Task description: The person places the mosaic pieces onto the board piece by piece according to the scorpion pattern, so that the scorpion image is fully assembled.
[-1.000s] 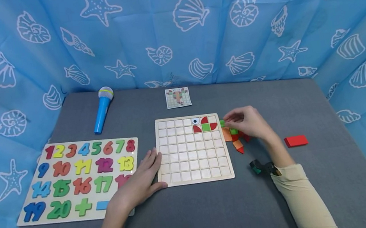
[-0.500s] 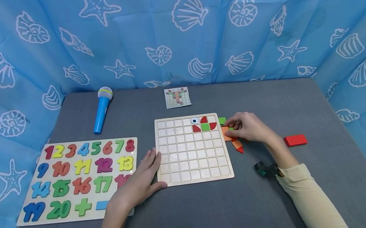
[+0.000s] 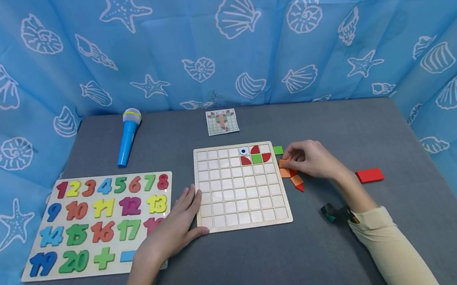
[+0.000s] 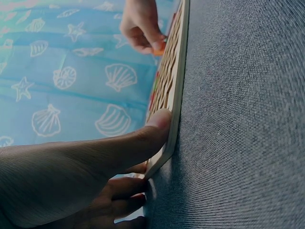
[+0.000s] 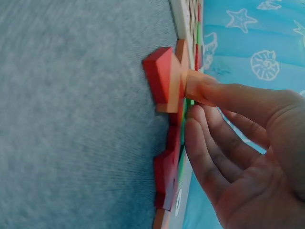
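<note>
A square wooden grid board (image 3: 240,194) lies in mid-table. Near its top right corner sit an eye tile (image 3: 243,151), a green square tile (image 3: 256,159) and several red curved tiles. My left hand (image 3: 175,229) rests at the board's left side; in the left wrist view the thumb (image 4: 159,121) touches the edge. Beyond the right edge, my right hand (image 3: 313,160) pinches an orange square tile (image 5: 194,86) between thumb and fingers. Under and beside it lie loose tiles: an orange one (image 3: 284,172), a red-tipped one (image 3: 299,187) and a green one (image 3: 278,150). The hand hides others.
A number puzzle board (image 3: 115,247) fills the table's left. Behind it lies a blue toy microphone (image 3: 127,140). A pattern card (image 3: 222,122) is beyond the grid board. At the right lies a red block (image 3: 369,175). A blue seashell curtain (image 3: 212,36) encloses the table.
My right hand has come down slightly among the loose tiles and now holds an orange square tile a little raised. My left hand stays in place.
</note>
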`<state>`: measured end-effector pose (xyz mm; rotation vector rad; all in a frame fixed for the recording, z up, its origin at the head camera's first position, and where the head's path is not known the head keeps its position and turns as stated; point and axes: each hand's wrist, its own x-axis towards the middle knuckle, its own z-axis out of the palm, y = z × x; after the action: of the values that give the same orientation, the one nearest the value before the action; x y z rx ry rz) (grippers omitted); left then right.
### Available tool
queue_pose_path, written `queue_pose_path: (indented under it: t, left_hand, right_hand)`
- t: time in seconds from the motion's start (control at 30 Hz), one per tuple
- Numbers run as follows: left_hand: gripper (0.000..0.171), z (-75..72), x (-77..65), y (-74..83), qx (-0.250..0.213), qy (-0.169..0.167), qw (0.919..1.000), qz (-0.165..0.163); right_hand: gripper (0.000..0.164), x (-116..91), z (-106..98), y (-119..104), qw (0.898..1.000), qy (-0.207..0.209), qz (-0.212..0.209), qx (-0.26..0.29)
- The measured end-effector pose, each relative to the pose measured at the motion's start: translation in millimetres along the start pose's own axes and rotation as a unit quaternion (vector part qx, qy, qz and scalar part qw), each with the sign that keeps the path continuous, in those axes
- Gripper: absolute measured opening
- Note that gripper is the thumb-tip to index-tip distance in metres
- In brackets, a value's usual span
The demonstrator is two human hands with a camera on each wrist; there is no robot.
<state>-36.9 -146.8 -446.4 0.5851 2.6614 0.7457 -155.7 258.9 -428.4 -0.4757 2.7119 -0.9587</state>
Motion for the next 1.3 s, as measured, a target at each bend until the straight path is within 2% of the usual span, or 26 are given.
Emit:
queue_pose_path:
  t: [0.2,0.33,0.47,0.57,0.67,0.83,0.93,1.03,1.3]
  left_hand:
    - [0.1,14.8,4.5,-16.4,0.005,0.017,0.9998,0.01]
    - [0.098,7.7,2.3,-8.7,0.004,0.009,0.9999,0.001]
    - [0.095,-7.1,-2.2,8.0,0.003,-0.009,0.9999,-0.007]
    - [0.097,-8.7,-2.3,9.7,-0.001,-0.01,0.9999,-0.006]
    - [0.098,0.8,0.5,-0.5,0.003,0.001,1.0,0.002]
    - [0.101,8.5,2.1,-9.5,-0.001,0.013,0.9998,0.014]
    - [0.1,2.2,-0.5,-3.3,-0.016,0.006,0.9998,0.01]
    - [0.098,2.1,-0.7,-3.2,-0.015,0.005,0.9998,0.011]
    - [0.1,4.5,1.0,-4.1,-0.01,0.011,0.9999,0.006]
  right_hand:
    - [0.025,-6,1,-7,0.999,0.007,-0.033,0.015]
    - [0.028,-7,8,-16,0.998,0.014,-0.056,0.035]
    - [0.031,-4,15,-27,0.997,0.018,-0.053,0.062]
    - [0.032,0,21,-37,0.996,0.021,-0.045,0.08]
    - [0.031,6,27,-45,0.995,0.026,-0.041,0.091]
    - [0.03,19,38,-54,0.994,0.025,-0.053,0.093]
    - [0.03,27,42,-59,0.994,0.017,-0.055,0.096]
    - [0.031,36,48,-62,0.994,0.01,-0.057,0.094]
    - [0.03,54,58,-71,0.998,0.0,-0.051,0.041]
